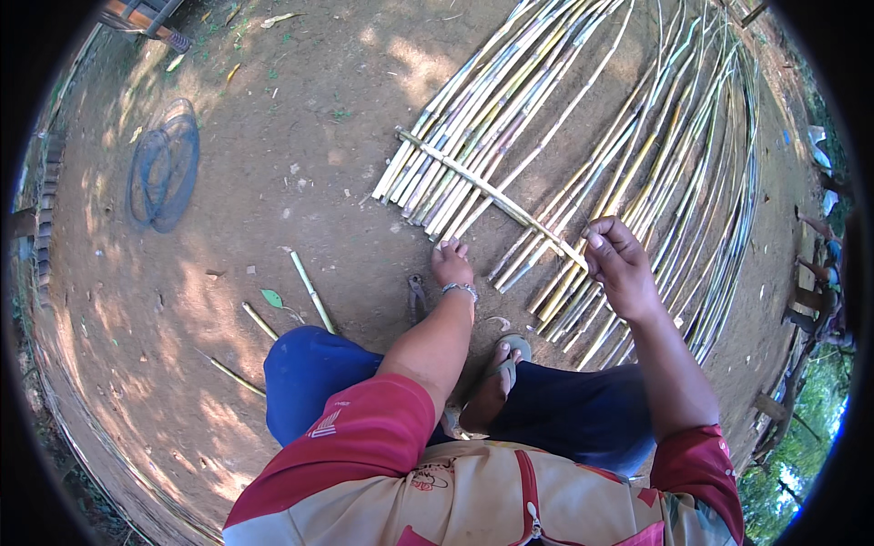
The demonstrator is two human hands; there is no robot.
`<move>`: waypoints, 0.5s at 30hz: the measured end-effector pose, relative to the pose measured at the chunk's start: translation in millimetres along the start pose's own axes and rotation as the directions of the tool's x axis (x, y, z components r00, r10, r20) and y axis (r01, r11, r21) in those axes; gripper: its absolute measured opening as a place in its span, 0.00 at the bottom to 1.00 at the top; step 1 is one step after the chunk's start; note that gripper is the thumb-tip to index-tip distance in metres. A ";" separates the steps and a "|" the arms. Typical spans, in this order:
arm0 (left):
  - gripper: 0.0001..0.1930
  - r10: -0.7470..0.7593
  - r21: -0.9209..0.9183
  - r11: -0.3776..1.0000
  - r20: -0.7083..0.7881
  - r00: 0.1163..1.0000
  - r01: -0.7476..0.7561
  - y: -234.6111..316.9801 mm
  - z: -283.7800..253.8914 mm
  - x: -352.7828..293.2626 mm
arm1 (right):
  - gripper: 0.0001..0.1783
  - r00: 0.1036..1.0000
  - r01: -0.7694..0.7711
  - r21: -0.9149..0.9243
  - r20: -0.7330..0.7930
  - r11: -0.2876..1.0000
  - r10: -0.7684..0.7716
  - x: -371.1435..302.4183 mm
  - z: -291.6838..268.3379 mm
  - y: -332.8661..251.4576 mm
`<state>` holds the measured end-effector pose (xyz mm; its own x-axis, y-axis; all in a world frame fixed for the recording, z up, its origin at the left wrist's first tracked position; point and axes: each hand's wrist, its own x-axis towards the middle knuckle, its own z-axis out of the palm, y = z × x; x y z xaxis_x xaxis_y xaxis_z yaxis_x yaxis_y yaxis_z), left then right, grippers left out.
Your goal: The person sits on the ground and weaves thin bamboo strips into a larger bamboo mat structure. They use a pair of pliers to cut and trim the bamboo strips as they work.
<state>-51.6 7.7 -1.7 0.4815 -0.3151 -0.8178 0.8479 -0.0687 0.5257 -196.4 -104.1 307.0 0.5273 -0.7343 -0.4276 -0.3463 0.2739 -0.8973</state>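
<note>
Red-cream shirt (464,496), 6 o'clock | left hand (452,265), centre, by ends of poles (487,114), grip unclear | right hand (621,264), 3 o'clock, fingers curl beside crosspiece (492,194), hold unclear

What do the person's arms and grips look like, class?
A short red fabric left sleeve bears white markings; the right sleeve is short and red. A silvery chain-like bracelet circles the left wrist. Neither the left grip nor right grip wears a glove.

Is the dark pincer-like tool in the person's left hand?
No, the dark pincer-like tool lies on the ground, apart from the left hand.
</note>
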 end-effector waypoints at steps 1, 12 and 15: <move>0.23 0.009 0.011 1.000 0.003 1.000 -0.009 -3.5 -1.4 2.8 | 0.10 1.000 -0.003 -0.002 -0.007 1.000 0.003 -0.5 -0.6 0.4; 0.24 -0.173 -0.062 0.984 -0.151 0.973 0.166 8.5 26.9 12.7 | 0.09 0.995 0.100 -0.065 0.001 0.993 -0.100 -0.9 -3.1 1.7; 0.23 -0.182 -0.092 0.982 -0.230 0.956 0.165 16.6 41.6 9.7 | 0.08 0.988 0.153 0.000 -0.004 0.988 -0.153 3.1 6.0 3.0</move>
<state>-42.0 -36.0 8.9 0.3566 -0.0714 -0.9315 0.9326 -0.0329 0.3595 -191.2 -101.8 302.4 0.5706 -0.7702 -0.2850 -0.2616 0.1585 -0.9521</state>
